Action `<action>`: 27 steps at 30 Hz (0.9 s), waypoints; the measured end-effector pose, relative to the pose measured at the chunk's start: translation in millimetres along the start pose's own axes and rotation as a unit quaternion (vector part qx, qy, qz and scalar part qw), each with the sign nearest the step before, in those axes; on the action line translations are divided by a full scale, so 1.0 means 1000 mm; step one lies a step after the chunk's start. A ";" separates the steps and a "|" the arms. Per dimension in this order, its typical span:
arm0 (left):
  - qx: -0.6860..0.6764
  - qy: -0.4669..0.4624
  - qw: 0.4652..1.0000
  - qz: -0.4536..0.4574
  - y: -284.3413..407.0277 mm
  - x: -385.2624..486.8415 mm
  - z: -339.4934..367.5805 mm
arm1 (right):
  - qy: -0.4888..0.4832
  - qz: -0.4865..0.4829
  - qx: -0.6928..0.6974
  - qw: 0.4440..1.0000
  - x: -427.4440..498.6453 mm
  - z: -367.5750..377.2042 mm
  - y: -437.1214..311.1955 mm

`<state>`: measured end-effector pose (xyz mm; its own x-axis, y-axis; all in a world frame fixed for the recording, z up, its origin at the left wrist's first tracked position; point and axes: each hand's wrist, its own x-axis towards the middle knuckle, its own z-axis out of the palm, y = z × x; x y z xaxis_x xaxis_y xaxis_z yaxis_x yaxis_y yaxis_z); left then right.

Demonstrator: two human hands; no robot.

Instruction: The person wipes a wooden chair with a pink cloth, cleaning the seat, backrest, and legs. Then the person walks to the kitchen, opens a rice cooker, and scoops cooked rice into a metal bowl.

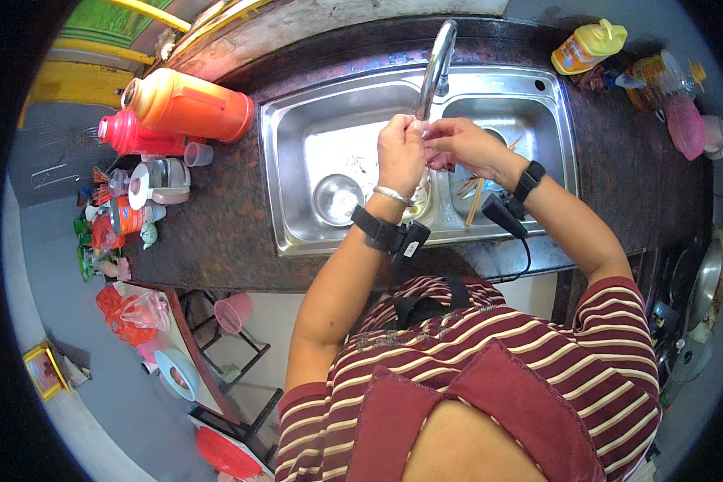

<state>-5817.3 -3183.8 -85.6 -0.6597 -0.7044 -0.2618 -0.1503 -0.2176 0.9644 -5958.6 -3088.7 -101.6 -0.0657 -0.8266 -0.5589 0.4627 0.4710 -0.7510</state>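
Note:
Both hands are raised together just under the spout of a chrome faucet (pixel 438 66), above the divider of a double stainless steel sink (pixel 271 181). My left hand (pixel 399 153) is curled, its fingertips near the spout. Touching or nearly touching it, my right hand (pixel 467 147) has bent fingers. Something small and reddish shows below the fingers; whether it is held cannot be told. A round metal bowl (pixel 338 200) lies in the left basin, with food scraps beside it. In the right basin are wooden chopsticks (pixel 475 202) and a dark round vessel, partly hidden by my right hand.
Orange (pixel 199 108) and red (pixel 135 132) thermos flasks lie towards the left of the dark countertop (pixel 229 223), near a clear cup (pixel 198 154). At the back right stand a yellow bottle (pixel 587 48) and an oil bottle (pixel 663 75). A pink bin (pixel 233 313) is below left.

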 end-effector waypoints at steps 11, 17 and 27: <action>0.036 0.060 0.996 0.051 -0.008 -0.006 -0.024 | 0.045 -0.002 -0.016 0.999 0.010 0.038 -0.017; 0.011 0.029 0.999 0.005 -0.011 0.000 -0.015 | 0.150 -0.134 -0.090 0.975 0.015 0.019 -0.011; -0.361 -0.025 0.929 -0.082 -0.011 0.010 0.016 | 0.064 -0.396 -0.457 0.794 -0.023 0.026 0.000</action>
<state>-5834.2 -3177.5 -98.7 -0.7082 -0.5928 -0.3835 0.2689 -0.7287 0.6298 -5934.2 -3077.7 -79.8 -0.1325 -0.9645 0.2286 -0.5991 -0.1058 -0.7936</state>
